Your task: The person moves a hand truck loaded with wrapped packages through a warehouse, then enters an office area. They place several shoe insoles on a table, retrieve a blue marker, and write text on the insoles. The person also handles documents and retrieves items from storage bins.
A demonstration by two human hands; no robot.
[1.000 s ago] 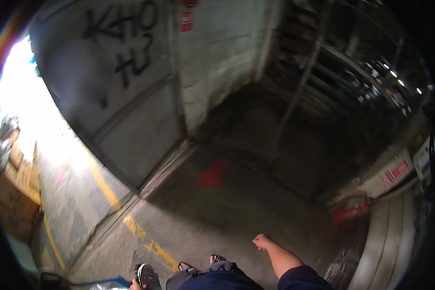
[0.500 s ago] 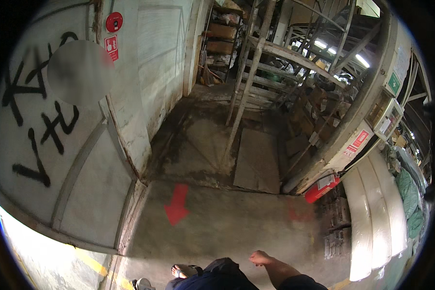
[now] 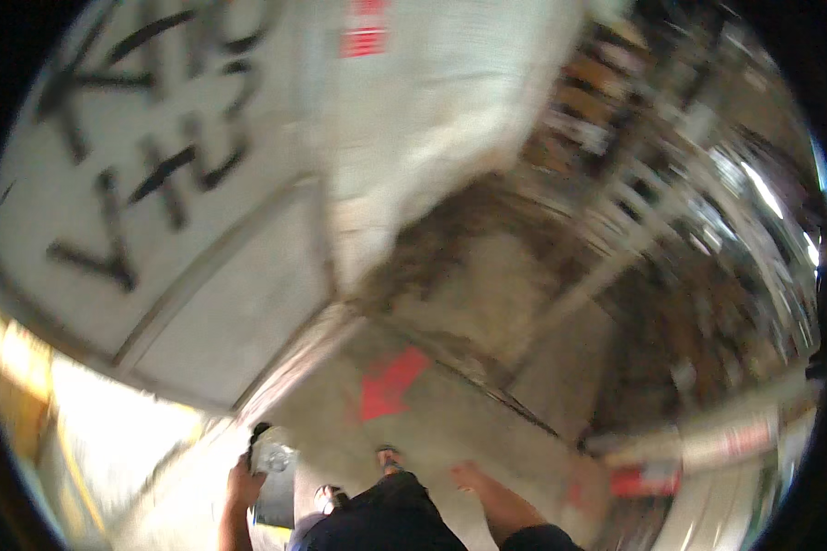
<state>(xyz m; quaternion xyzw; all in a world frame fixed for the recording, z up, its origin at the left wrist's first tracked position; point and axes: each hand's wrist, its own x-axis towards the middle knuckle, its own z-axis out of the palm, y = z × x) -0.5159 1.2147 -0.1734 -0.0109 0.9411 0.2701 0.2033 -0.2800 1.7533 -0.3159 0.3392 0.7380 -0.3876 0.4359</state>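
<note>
My left hand [image 3: 243,482] is low at the left, its fingers closed round a clear object [image 3: 274,455] with a black end, too blurred to name. Close under it is a dark grey flat panel [image 3: 276,500]; whether the hand holds this too I cannot tell. My right hand [image 3: 469,476] hangs over the floor on the other side of my legs, touching nothing that I can see, with its fingers smeared by motion. My feet in dark sandals [image 3: 389,456] stand between the hands.
A large grey door [image 3: 239,303] with black painted lettering fills the left. A red arrow [image 3: 393,381] marks the concrete floor ahead. At the right are a blurred metal frame [image 3: 616,248] and a red fire extinguisher [image 3: 646,479]. Bright light falls at the lower left.
The view has swung left, so door and arrow shift rightward and tilt. My left hand with its object has come into view. My right hand stays low at my side.
</note>
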